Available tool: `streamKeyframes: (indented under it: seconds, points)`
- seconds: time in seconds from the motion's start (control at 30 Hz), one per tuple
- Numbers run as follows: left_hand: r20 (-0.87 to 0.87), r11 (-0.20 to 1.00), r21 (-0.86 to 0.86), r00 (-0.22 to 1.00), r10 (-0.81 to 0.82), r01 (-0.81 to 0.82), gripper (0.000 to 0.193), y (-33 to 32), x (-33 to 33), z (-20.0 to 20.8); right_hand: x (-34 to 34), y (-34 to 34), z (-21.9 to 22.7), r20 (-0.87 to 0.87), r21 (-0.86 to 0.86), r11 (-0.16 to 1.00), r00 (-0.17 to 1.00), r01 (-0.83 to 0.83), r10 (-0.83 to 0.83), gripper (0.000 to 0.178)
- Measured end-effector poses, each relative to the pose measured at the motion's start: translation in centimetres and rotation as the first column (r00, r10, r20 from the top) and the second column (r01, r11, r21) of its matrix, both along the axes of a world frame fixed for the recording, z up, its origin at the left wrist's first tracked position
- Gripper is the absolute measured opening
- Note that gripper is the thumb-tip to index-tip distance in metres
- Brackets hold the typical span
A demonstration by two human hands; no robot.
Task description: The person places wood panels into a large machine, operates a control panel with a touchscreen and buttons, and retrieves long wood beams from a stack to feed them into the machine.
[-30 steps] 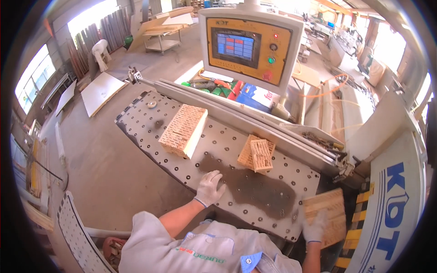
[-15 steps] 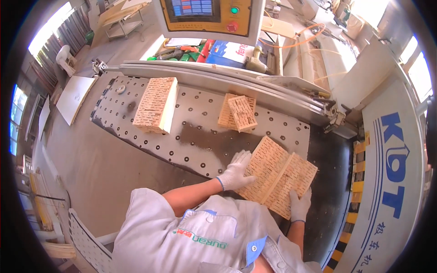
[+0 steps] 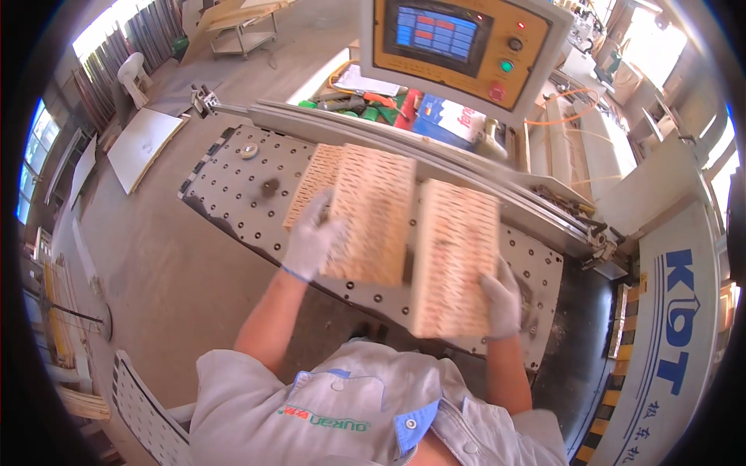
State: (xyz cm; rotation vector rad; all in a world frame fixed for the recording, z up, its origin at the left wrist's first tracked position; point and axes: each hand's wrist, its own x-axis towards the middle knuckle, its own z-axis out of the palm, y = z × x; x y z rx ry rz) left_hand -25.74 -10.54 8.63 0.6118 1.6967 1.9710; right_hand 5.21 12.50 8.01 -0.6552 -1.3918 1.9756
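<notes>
My gloved left hand (image 3: 315, 239) grips the left edge of a slotted wooden block (image 3: 373, 213), a pale slab with rows of short dark slits. The gloved right hand (image 3: 503, 299) clasps a second slotted wooden block (image 3: 457, 260) by its right edge. Both blocks are lifted above the perforated metal table, side by side with a narrow gap between them, and slightly blurred. Partly behind the left block, a stack of similar slotted wood (image 3: 315, 179) stands on the table (image 3: 260, 182). The held blocks cover the middle of the table.
A metal rail (image 3: 342, 128) runs along the table's far edge. Beyond it are a control panel (image 3: 466, 50) with buttons and a tray of tools (image 3: 365, 105). A white machine side panel (image 3: 668, 334) with a yellow-black striped edge rises at the right.
Both hands have raised the two blocks off the near right part of the table and carried them left and away from me, parting them slightly. The view has shifted as well.
</notes>
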Motion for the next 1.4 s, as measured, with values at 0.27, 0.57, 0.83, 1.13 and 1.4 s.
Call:
streamKeyframes:
  seconds: [0.27,0.57,0.83,1.13,1.4]
  points:
    - [-0.162,0.953,-0.303,0.986,-0.036,-0.015,0.059,-2.1,-16.6,-3.7,-24.4,-5.1,1.9,-0.022,-0.244,0.955,0.986,-0.166,0.166,0.056]
    - [-0.287,0.835,-0.211,0.849,0.445,-0.509,0.063,-5.8,-14.4,-7.3,-17.7,-0.9,-10.9,0.369,0.363,0.931,0.911,0.041,-0.183,0.055]
    - [-0.914,0.968,-0.039,0.383,-0.135,0.247,0.044,5.3,8.6,-6.2,13.8,14.0,-12.1,0.216,0.654,0.387,0.329,0.65,-0.919,0.034]
    - [-0.872,0.856,-0.442,0.098,-0.48,0.268,0.067,23.4,26.2,-9.2,38.3,32.7,-13.8,0.445,0.878,0.477,-0.331,-0.02,-0.832,0.092]
    - [-0.819,0.801,-0.506,0.114,-0.563,0.321,0.062,24.0,29.4,-14.9,46.1,44.3,-19.7,0.672,0.739,0.648,-0.27,0.182,-0.69,0.102]
